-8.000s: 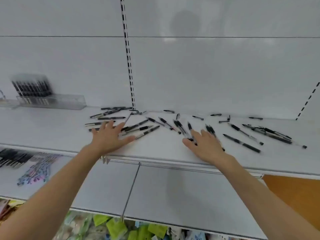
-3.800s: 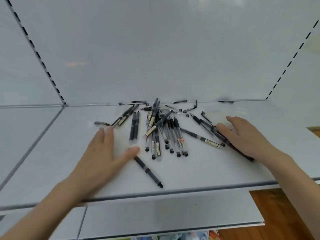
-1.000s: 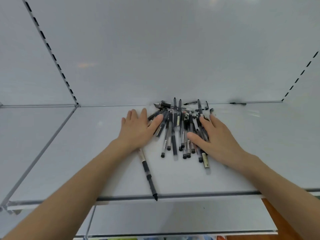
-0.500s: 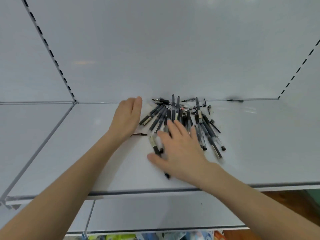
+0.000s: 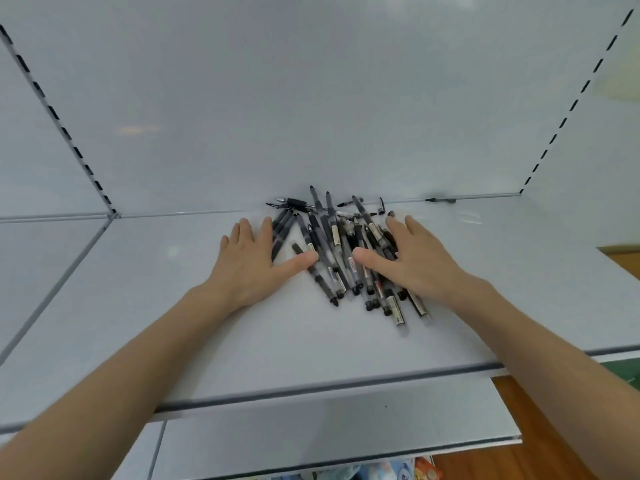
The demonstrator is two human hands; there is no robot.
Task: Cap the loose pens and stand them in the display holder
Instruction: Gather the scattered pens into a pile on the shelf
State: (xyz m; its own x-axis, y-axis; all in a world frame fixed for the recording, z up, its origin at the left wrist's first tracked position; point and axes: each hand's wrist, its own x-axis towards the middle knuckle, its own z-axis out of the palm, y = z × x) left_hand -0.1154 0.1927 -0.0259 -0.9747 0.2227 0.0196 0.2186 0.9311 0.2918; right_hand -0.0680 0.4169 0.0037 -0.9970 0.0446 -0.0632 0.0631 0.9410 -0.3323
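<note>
Several black and clear pens [image 5: 334, 249] lie in one heap on the white shelf [image 5: 173, 306], most pointing toward the back wall. My left hand [image 5: 251, 259] lies flat on the shelf against the heap's left side, its thumb touching a pen. Flat against the right side is my right hand [image 5: 412, 259], fingers spread over some pens. Neither hand grips anything. A few loose caps and one pen [image 5: 291, 202] sit behind the heap by the back wall. One stray cap [image 5: 440, 200] lies further right. The display holder is out of view.
The white back panel [image 5: 311, 98] rises right behind the heap, with slotted uprights at left and right. The shelf's front edge [image 5: 346, 381] runs under my forearms. A lower shelf [image 5: 311, 431] sticks out beneath it, and wooden floor shows at the right.
My right hand moved from the front of the heap back to its right side. The stray pen near the front edge has joined the heap. My left hand closed in against the pens.
</note>
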